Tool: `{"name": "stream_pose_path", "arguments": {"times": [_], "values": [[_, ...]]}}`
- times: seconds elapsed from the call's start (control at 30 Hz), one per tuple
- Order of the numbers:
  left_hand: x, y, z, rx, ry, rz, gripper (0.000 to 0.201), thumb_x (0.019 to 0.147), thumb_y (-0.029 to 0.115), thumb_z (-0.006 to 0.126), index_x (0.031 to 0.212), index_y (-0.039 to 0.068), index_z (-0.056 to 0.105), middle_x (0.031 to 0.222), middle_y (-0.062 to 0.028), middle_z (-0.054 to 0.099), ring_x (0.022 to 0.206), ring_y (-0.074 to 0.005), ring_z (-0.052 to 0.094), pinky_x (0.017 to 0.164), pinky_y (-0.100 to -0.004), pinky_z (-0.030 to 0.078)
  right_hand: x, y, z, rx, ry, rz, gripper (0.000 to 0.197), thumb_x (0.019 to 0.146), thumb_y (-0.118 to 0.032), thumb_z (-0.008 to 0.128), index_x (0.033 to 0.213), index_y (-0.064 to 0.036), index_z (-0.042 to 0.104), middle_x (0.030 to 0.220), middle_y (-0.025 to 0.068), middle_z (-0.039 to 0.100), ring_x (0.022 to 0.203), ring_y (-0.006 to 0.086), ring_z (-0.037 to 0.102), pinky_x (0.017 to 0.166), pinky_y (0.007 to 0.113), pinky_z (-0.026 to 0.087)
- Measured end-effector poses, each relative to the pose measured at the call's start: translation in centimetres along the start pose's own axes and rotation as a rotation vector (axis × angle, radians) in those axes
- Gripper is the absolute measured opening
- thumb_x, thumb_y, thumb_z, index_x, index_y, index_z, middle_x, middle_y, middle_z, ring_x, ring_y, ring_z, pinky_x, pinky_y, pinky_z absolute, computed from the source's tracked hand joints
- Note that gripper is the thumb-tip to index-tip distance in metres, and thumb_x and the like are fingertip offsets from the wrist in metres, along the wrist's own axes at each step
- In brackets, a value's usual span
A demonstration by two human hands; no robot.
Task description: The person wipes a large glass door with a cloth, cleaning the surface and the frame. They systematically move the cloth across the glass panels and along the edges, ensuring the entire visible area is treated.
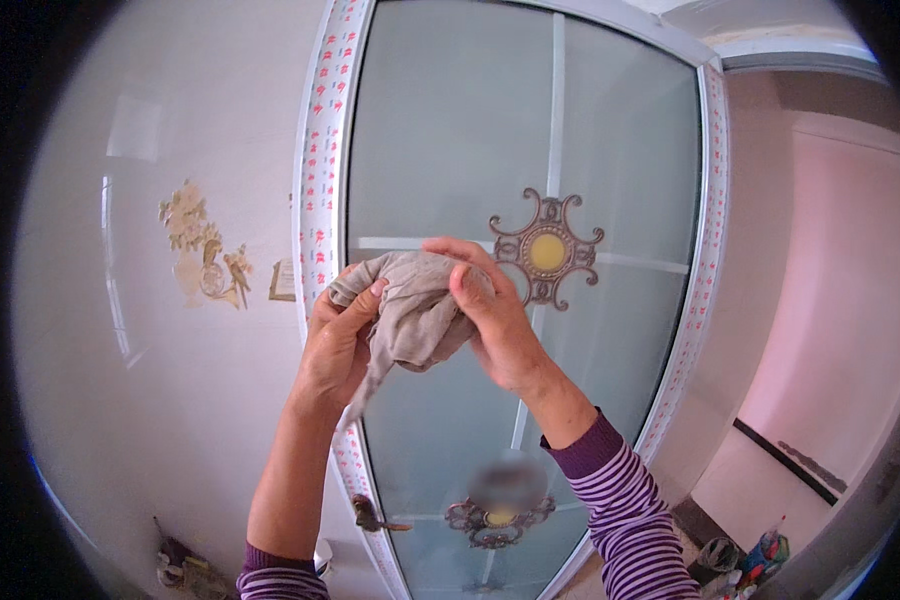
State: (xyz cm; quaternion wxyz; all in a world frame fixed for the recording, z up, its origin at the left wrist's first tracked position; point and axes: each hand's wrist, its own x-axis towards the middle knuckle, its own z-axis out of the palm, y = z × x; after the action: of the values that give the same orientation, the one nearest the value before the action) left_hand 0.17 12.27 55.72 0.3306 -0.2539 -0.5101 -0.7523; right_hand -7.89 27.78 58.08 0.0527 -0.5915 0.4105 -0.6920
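Observation:
A bunched grey-beige cloth is held up between my two hands, before a frosted glass door. My left hand grips its left side, the thumb pressed on top; the fingers behind are partly hidden. Around the right side of the cloth curls my right hand, thumb in front and fingers over the top. One loose end of the cloth hangs down beside my left wrist. Behind my right hand, the door bears a bronze scrolled ornament with a yellow centre.
A door handle juts out at the lower left of the door. The metal frame carries printed protective film. Gold floral decoration marks the tiled wall on the left. Several bottles or containers stand at the lower right.

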Motion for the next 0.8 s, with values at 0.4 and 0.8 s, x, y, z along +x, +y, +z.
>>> {"name": "stream_pose_path", "arguments": {"times": [0.4,0.8], "values": [[11.7,4.3,0.0,1.156,0.196,0.74,0.046,0.089,0.03,0.065,0.124,0.001,0.054,0.124,-0.0167,0.055,0.117,-0.0257,0.052,0.097,-0.0375,0.042,10.4,-5.6,-3.8,-0.166,0.347,-0.221,0.026,0.088,-0.012,0.065,0.111,-0.0011,0.063,0.094,0.006,0.065,0.083,0.0126,0.062,0.073,0.027,0.052],[21.7,5.8,-4.4,1.802,0.454,1.021,0.055,0.088,0.028,0.062,0.138,0.015,0.041,0.146,-0.0081,0.035,0.139,-0.0232,0.028,0.109,-0.0526,0.017,33.2,-11.4,0.8,-1.356,0.645,-1.401,0.041,0.075,-0.005,0.066,0.116,-0.0033,0.061,0.129,0.0202,0.05,0.12,0.0375,0.045,0.102,0.044,0.038]]}}
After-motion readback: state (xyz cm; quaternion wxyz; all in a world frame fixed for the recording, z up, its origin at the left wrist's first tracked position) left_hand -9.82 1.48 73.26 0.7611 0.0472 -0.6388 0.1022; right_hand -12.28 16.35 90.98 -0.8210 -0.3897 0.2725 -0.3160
